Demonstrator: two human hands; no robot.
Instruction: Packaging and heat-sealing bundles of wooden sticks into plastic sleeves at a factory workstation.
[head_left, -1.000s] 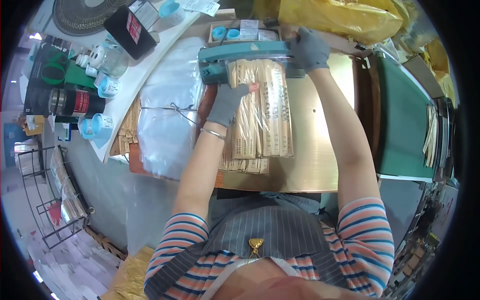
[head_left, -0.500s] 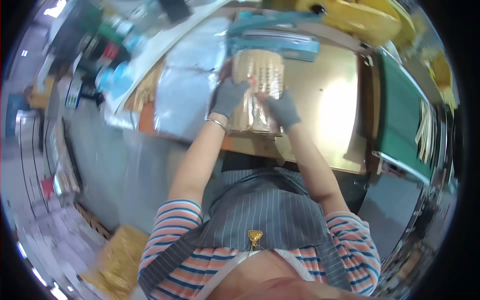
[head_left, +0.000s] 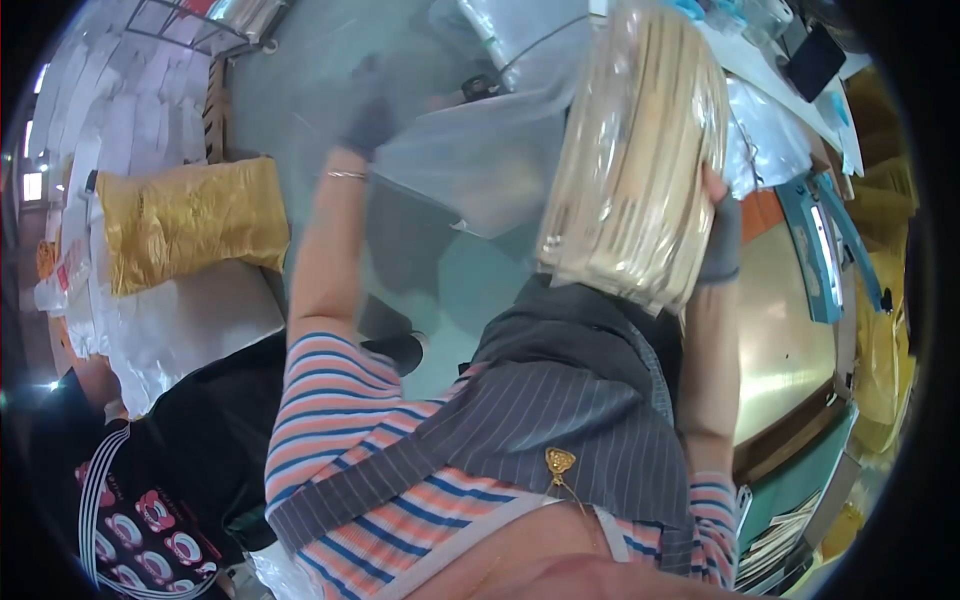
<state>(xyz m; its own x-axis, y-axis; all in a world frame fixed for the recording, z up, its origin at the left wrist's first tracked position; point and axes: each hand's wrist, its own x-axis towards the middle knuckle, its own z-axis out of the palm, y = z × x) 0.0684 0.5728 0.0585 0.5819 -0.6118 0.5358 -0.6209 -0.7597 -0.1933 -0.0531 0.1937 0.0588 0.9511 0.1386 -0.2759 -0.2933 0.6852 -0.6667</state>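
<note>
Right hand (head_left: 722,240): gloved in grey, fingers wrapped round the far side of the bundle of sticks (head_left: 635,160), gripping it from behind; only the back of the glove shows.
Left hand (head_left: 372,122): gloved, blurred, raised at the edge of the clear plastic bag (head_left: 480,150); seems closed on the bag's rim, though exact finger pose cannot be told.
Bundle of sticks: pale wooden sticks wrapped in clear film, held upright and slightly tilted, high in front of the chest, just beside the bag.
Clear plastic bag: hanging slack between the two hands, mouth side toward the bundle.
Nearby: brass-coloured table (head_left: 790,340) at right with a teal sealing machine (head_left: 815,250); yellow sack (head_left: 190,220) at left on white sheets.
Step in hand: likely bagging, bundle lifted off the table toward the bag.
Next move calls for: bag mouth spread wide, bundle end lined up with the opening, firm grip to stop sticks sliding.
</note>
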